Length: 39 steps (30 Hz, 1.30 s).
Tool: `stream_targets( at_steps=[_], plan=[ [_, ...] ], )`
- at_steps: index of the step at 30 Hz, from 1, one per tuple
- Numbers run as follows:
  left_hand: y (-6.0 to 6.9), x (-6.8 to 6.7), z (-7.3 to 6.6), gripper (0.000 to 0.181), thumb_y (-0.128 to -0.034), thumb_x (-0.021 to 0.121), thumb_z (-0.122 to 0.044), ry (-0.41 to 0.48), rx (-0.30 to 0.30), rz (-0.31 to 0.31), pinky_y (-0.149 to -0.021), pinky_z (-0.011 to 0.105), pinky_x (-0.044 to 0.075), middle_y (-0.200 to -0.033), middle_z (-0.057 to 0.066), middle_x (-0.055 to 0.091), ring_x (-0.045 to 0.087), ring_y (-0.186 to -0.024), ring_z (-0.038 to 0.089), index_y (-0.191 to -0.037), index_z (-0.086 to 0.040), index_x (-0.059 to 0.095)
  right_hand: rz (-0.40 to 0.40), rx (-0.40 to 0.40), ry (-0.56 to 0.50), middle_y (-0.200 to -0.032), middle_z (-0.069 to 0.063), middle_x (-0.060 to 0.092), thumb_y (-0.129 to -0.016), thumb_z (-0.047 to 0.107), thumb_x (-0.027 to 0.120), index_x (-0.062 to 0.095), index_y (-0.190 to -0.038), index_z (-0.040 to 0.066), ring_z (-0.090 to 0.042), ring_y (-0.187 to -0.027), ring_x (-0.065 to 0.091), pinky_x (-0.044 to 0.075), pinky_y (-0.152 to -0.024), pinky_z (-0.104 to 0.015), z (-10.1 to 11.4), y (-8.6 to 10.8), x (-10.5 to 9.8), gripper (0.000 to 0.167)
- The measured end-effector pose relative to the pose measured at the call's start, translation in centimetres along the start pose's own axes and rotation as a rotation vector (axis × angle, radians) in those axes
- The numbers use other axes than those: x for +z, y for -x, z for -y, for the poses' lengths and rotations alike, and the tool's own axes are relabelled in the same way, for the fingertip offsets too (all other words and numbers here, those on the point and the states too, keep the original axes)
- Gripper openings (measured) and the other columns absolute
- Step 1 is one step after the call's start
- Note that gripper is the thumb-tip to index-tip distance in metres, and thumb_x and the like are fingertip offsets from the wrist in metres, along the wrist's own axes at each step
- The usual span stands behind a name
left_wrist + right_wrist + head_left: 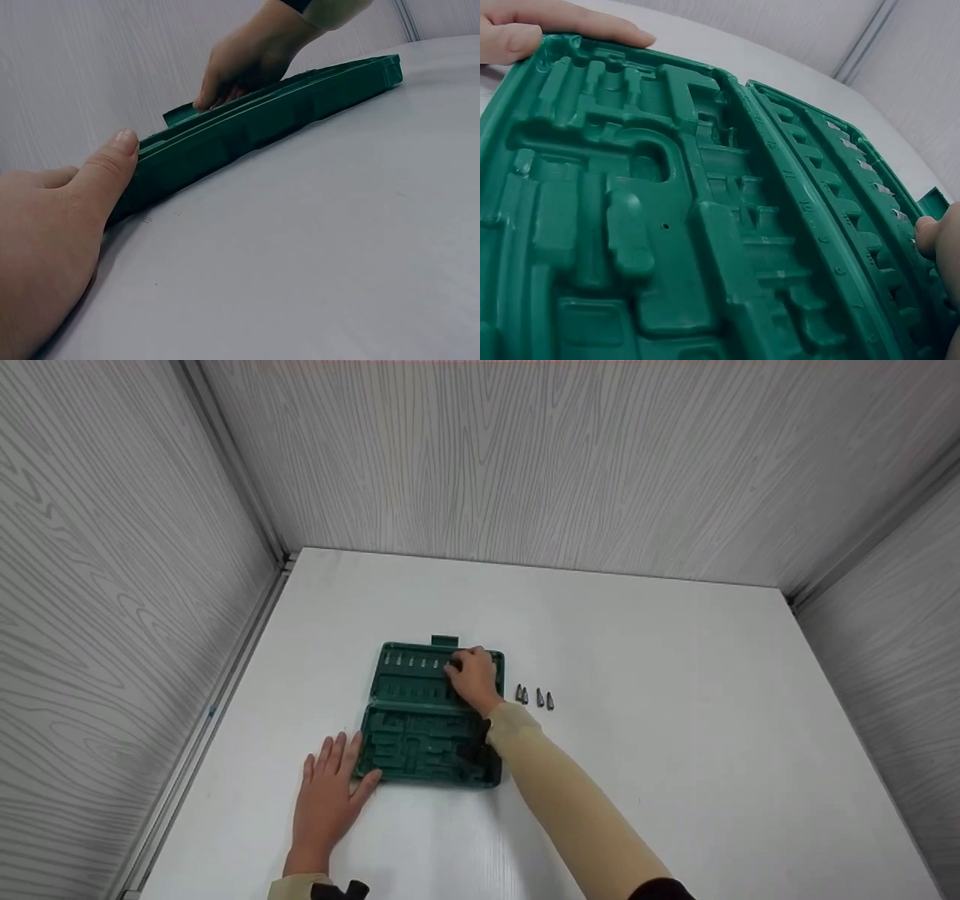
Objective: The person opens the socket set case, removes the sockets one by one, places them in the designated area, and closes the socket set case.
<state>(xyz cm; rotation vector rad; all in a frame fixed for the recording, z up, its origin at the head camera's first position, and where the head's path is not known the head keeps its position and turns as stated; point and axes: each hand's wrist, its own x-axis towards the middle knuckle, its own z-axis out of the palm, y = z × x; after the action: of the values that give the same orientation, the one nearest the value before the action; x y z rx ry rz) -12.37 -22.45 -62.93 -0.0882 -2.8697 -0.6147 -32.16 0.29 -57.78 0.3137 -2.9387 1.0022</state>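
A green plastic tool case (420, 706) lies unfolded on the white table, its moulded recesses facing up. Along the far half runs a row of small silvery screwdriver bits (883, 189) set in slots. My right hand (475, 679) reaches over the case to the right end of this row, fingers curled down. In the right wrist view its thumb (928, 234) touches the last visible bit; the fingertips' grip is mostly hidden. With fingers spread, my left hand (328, 799) rests at the near left corner, its thumb (120, 150) against the case's edge.
Several dark metal bits (539, 697) lie loose on the table (675, 720), just right of the case. A latch tab (444, 640) sticks out from the case's far edge. Grey wood-grain panels (480, 465) stand behind and on both sides.
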Motion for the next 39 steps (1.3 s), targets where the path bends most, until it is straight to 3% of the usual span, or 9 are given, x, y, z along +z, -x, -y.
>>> stream_targets(
  at_steps=[6,13,17,24,32,39],
  plan=[
    [0.03,-0.01,-0.16,0.073,-0.0904,0.040,-0.062,0.009,-0.003,0.006,-0.110,0.051,0.009,-0.150,0.012,0.027,0.016,-0.139,0.031,-0.149,-0.020,0.025,0.017,0.048,0.029,-0.117,-0.012,0.051,-0.093,0.026,0.059,0.064,-0.117,0.007,-0.027,-0.110,0.045,0.037,-0.092,-0.042,0.16,-0.05,0.01,0.031],
    [0.04,0.28,-0.42,0.073,-0.0906,0.040,-0.061,0.007,-0.006,-0.001,-0.110,0.051,0.010,-0.150,0.011,0.027,0.016,-0.139,0.030,-0.149,-0.020,0.025,0.112,0.141,-0.022,-0.126,-0.015,0.042,-0.094,0.026,0.054,0.058,-0.121,0.006,-0.029,-0.117,0.036,0.031,-0.098,-0.043,0.38,-0.30,-0.37,0.033],
    [-0.04,0.55,-0.58,0.072,-0.0909,0.040,-0.061,0.016,0.003,0.012,-0.110,0.051,0.009,-0.150,0.011,0.026,0.016,-0.139,0.030,-0.149,-0.021,0.024,0.125,0.186,-0.040,-0.127,-0.014,0.039,-0.095,0.024,0.054,0.056,-0.119,0.007,-0.029,-0.115,0.034,0.029,-0.098,-0.043,0.19,-0.33,-0.63,0.029],
    [0.02,0.20,-0.01,0.072,-0.0906,0.040,-0.061,-0.003,-0.011,-0.003,-0.110,0.051,0.009,-0.150,0.011,0.027,0.016,-0.139,0.029,-0.149,-0.022,0.024,0.139,0.174,-0.062,-0.125,-0.013,0.038,-0.095,0.024,0.053,0.054,-0.116,0.009,-0.027,-0.113,0.033,0.029,-0.097,-0.042,0.58,-0.54,-0.15,0.027],
    [-0.10,-0.04,0.00,0.074,-0.0902,0.037,-0.064,0.000,-0.017,0.034,-0.110,0.052,0.008,-0.151,0.011,0.025,0.014,-0.140,0.030,-0.149,-0.023,0.022,0.127,0.201,-0.049,-0.129,-0.014,0.038,-0.095,0.025,0.053,0.058,-0.119,0.007,-0.029,-0.118,0.032,0.028,-0.099,-0.043,0.83,-0.65,0.03,0.030],
    [0.05,-0.16,-0.15,0.073,-0.0905,0.039,-0.062,0.009,-0.011,0.017,-0.110,0.051,0.009,-0.150,0.012,0.027,0.016,-0.139,0.030,-0.149,-0.022,0.024,0.078,0.196,-0.079,-0.126,-0.013,0.041,-0.094,0.026,0.056,0.059,-0.115,0.008,-0.028,-0.114,0.034,0.029,-0.097,-0.043,0.83,-0.43,0.32,0.028]
  ],
)
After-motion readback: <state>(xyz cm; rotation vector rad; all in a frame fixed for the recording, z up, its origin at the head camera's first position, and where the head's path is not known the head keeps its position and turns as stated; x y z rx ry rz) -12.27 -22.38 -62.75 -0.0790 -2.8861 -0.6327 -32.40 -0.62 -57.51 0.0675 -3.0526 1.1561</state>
